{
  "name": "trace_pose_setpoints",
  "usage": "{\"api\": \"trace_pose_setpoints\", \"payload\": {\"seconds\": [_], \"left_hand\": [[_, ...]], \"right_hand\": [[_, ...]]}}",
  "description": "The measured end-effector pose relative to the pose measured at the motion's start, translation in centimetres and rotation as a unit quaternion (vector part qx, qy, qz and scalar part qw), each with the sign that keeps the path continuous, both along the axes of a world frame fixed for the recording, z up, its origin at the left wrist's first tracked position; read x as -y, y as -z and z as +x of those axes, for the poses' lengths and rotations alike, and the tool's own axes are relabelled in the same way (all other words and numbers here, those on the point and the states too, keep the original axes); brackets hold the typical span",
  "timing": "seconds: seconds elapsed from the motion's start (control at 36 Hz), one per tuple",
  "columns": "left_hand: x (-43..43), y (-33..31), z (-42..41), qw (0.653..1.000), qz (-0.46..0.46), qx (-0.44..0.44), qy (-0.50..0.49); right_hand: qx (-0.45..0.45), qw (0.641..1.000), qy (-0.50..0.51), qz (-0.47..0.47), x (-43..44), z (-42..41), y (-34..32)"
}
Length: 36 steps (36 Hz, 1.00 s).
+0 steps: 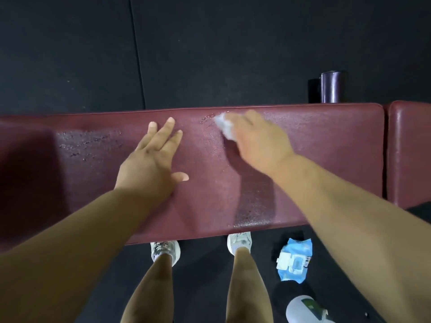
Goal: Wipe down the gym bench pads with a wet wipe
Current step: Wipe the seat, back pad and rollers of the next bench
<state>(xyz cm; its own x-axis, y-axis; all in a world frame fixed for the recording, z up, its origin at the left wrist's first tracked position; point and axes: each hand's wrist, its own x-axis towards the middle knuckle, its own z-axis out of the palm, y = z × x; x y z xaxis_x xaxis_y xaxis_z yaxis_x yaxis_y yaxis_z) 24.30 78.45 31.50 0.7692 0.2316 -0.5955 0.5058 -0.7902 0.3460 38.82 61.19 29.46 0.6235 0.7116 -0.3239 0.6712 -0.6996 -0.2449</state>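
Observation:
A long maroon bench pad runs across the view, with wet streaks near its far edge and at its left. My right hand presses a crumpled white wet wipe against the pad close to the far edge; the hand is blurred and its fingers cover most of the wipe. My left hand lies flat on the pad to the left, fingers spread and straight, holding nothing.
A second maroon pad adjoins at the right. A dark cylindrical roller stands behind the bench. On the black floor by my feet lie a blue wet-wipe pack and a white bottle.

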Motion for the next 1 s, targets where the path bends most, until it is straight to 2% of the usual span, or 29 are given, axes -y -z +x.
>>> {"api": "trace_pose_setpoints", "payload": {"seconds": [0.06,0.11,0.14,0.17,0.22,0.28,0.33,0.39,0.44,0.5,0.56,0.61,0.64,0.69,0.75,0.81,0.86,0.89,0.94,0.97,1.0], "left_hand": [[0.0,0.0,-0.1,1.0,-0.005,0.007,0.0],[0.0,0.1,-0.2,1.0,-0.007,0.012,0.008],[0.0,0.1,-0.2,1.0,-0.007,0.01,0.012],[0.0,0.2,-0.2,1.0,-0.006,0.008,0.016],[0.0,0.4,-0.3,1.0,-0.003,0.01,0.027],[-0.2,0.4,-0.5,0.999,-0.003,0.016,0.038],[-0.4,0.3,-0.6,0.999,-0.006,0.02,0.048],[-0.6,0.3,-0.7,0.998,-0.009,0.025,0.054],[-0.5,0.3,-0.7,0.998,-0.007,0.027,0.055],[-0.3,0.4,-0.8,0.998,-0.003,0.03,0.057],[0.0,0.5,-0.8,0.998,0.002,0.034,0.058],[0.3,0.6,-0.8,0.998,0.005,0.036,0.056],[0.4,0.7,-0.8,0.998,0.008,0.035,0.057],[0.4,0.7,-0.6,0.998,0.013,0.03,0.062],[0.3,0.7,-0.6,0.997,0.009,0.027,0.067],[0.2,0.6,-0.7,0.997,0.007,0.031,0.072],[0.0,0.5,-1.1,0.997,0.004,0.042,0.071],[0.1,0.4,-1.3,0.996,0.003,0.05,0.068],[0.4,0.1,-2.2,0.995,0.007,0.071,0.063],[0.6,0.0,-2.8,0.995,0.013,0.081,0.064],[0.9,-0.1,-3.6,0.994,0.02,0.086,0.065]], "right_hand": [[0.05,0.987,0.154,-0.004,1.9,2.4,0.4],[0.058,0.934,0.349,0.041,2.7,3.0,0.7],[0.053,0.905,0.419,0.057,2.3,2.4,0.7],[0.054,0.894,0.442,0.049,1.5,1.3,0.9],[0.043,0.928,0.368,0.034,-1.0,-2.6,0.7],[-0.006,0.975,0.213,0.057,-3.3,-6.8,0.2],[-0.057,0.993,0.061,0.082,-3.3,-8.7,-0.2],[-0.038,0.996,-0.014,0.073,-1.3,-7.5,-0.1],[-0.015,0.999,0.044,0.015,1.0,-5.1,-0.2],[0.019,0.98,0.2,0.002,3.8,-3.4,-0.6],[0.061,0.92,0.387,0.022,5.0,-3.5,-0.9],[0.051,0.876,0.48,0.017,4.0,-5.7,-0.4],[0.037,0.87,0.492,0.014,3.0,-7.3,-0.1],[0.013,0.893,0.448,0.033,0.5,-11.3,0.2],[-0.048,0.936,0.342,0.064,-1.6,-14.8,0.0],[-0.07,0.976,0.193,0.07,-2.0,-16.7,-0.4],[-0.085,0.99,0.109,0.041,-0.4,-15.7,-0.9],[-0.096,0.99,0.102,0.012,1.0,-14.6,-1.0],[-0.08,0.983,0.163,-0.015,4.2,-12.4,-1.1],[-0.046,0.972,0.228,-0.027,5.7,-11.3,-1.1],[-0.012,0.946,0.322,-0.026,6.7,-10.5,-1.1]]}}
